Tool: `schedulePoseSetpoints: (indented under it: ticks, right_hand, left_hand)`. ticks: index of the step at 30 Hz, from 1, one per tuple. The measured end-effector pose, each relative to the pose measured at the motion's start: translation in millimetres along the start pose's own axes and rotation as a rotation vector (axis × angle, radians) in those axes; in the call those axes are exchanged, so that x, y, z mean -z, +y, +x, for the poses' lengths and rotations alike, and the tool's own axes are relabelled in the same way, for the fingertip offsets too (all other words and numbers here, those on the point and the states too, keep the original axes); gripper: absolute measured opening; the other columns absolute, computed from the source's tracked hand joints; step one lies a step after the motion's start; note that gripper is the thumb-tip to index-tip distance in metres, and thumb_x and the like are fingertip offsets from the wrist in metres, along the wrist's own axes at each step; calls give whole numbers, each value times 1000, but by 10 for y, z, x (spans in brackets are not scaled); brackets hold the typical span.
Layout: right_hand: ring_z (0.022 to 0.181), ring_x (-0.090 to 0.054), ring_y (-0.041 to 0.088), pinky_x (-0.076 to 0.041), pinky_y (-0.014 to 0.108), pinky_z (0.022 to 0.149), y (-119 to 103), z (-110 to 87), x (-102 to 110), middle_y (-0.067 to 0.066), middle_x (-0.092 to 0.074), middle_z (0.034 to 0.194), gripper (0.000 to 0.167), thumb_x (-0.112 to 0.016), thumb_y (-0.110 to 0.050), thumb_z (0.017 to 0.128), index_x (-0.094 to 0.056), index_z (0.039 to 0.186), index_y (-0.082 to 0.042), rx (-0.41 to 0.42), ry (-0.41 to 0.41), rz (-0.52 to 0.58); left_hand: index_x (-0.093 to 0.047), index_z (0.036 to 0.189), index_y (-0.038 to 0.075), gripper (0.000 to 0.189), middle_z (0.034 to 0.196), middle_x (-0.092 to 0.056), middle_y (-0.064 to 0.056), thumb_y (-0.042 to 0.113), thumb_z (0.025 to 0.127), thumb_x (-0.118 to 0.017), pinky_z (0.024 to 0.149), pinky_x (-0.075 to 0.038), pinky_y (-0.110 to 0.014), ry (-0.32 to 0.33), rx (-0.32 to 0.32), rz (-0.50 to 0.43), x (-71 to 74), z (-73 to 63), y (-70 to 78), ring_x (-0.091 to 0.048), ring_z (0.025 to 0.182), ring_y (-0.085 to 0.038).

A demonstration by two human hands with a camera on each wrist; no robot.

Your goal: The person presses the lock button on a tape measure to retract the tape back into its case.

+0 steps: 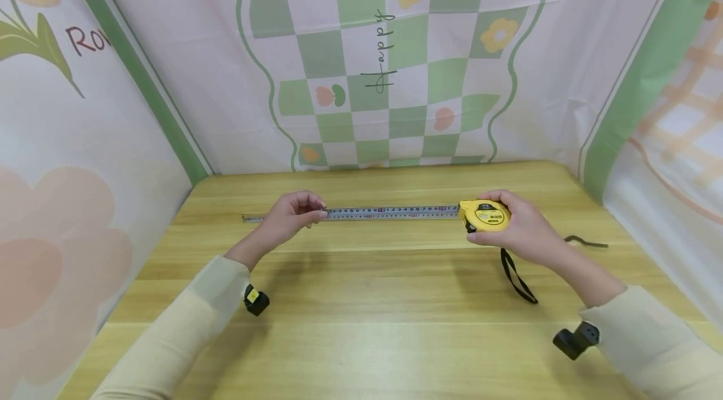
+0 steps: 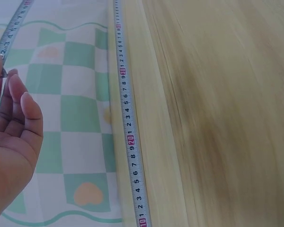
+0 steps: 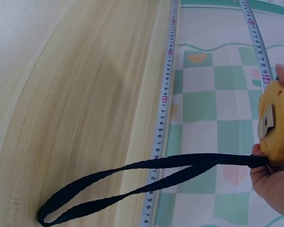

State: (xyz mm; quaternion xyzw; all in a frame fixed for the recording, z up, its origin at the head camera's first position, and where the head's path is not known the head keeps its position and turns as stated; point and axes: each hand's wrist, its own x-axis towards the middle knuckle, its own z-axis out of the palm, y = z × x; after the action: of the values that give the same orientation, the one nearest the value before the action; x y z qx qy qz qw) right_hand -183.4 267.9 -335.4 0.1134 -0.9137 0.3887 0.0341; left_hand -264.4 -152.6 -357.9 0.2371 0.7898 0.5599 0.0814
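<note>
A yellow tape measure (image 1: 484,216) sits in my right hand (image 1: 528,230), its fingers and thumb gripping the case. From it a steel blade (image 1: 395,208) runs left to my left hand (image 1: 290,218), which pinches the blade's end between thumb and fingers. This blade is raised off the table, as the left wrist view shows. A second graduated strip (image 2: 128,113) lies below and behind it, extending left past my left hand to an end tab in the head view. A black wrist strap (image 3: 132,165) hangs from the yellow case.
The wooden table (image 1: 361,324) reaches back to a patterned cloth wall (image 1: 390,73). Cloth walls also stand at left and right. Behind my right wrist lies a thin dark bent thing (image 1: 590,242) whose kind I cannot tell. Black cameras hang at both wrists.
</note>
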Motion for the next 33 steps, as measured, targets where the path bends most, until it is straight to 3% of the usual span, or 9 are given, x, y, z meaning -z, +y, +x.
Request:
schedulePoseSetpoints:
  ticks: [33]
  right_hand:
    - [92,-55,27,-51,29,67,-52,40,-33,19,-54,116,80,-83,-36,77,-42,136,-1,-12,-15,5]
  left_hand:
    - [-62,106,2,17,97,-62,-11,16,96,-64,67,-50,-28,-32,-3,-14,-75,69,44,-56,81,-21]
